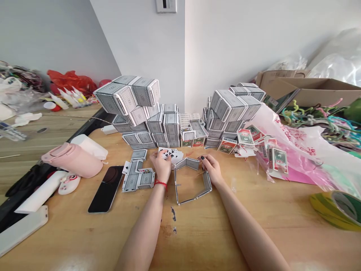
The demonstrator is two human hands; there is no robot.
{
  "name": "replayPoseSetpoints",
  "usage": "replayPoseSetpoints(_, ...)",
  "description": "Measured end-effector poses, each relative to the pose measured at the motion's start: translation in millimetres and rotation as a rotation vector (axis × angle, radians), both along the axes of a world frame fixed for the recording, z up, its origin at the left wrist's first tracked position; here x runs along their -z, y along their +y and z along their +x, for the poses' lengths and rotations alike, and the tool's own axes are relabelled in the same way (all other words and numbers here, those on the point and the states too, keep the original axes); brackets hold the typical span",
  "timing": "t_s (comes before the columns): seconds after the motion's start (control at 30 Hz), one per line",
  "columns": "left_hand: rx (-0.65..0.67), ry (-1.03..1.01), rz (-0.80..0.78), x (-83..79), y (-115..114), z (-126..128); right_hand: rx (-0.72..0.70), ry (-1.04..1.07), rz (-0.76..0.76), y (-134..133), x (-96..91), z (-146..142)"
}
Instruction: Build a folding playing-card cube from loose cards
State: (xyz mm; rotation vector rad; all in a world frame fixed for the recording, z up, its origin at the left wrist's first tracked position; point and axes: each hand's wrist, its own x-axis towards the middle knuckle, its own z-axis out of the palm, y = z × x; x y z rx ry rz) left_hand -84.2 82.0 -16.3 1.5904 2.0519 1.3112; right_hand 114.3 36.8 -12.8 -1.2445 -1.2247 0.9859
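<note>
My left hand (163, 165), with a red cord at the wrist, is closed at the left edge of some loose face-up playing cards (176, 155). Clubs or spades show on them. A ring of folded playing cards (193, 164) stands on edge on the table, forming an uneven outline. At its upper right corner, my right hand (211, 168) pinches the card edge between thumb and fingers. Left of my left hand lie folded grey-backed card pieces (132, 180), with a few faces showing.
Stacked card blocks rise at back left (135, 94) and back right (234, 109). Card boxes (245, 137) lie near a plastic bag (293, 143). A phone (105, 190), pink bottle (73, 160) and white mouse (69, 183) are left; green-yellow tape (321, 210) is right.
</note>
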Motion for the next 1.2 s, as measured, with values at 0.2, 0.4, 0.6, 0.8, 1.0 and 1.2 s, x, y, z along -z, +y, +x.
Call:
replayPoseSetpoints(0.2,0.014,-0.127,0.026,-0.6,2.0,-2.9,-0.004,0.059,-0.012,1.6,1.9,0.9)
replayPoseSetpoints(0.4,0.051,-0.231,0.148,1.3,0.8,-1.0,-0.001,0.056,-0.011,1.3,0.7,0.7)
replayPoseSetpoints(0.6,0.066,-0.419,0.144,3.0,3.3,1.1,0.004,0.037,-0.034,1.9,0.9,0.6)
replayPoseSetpoints(0.8,-0.011,-0.312,0.081,5.7,6.3,-3.6,0.087,0.014,-0.034,0.4,3.2,-0.8)
replayPoseSetpoints(1.0,-0.061,-0.223,0.187,-4.0,-1.3,-2.4,0.365,-0.081,-0.006,-1.3,9.5,-1.9)
replayPoseSetpoints(1.2,-0.078,-0.180,0.307,-9.7,-8.0,2.7,0.400,0.064,-0.057,-2.1,4.7,0.5)
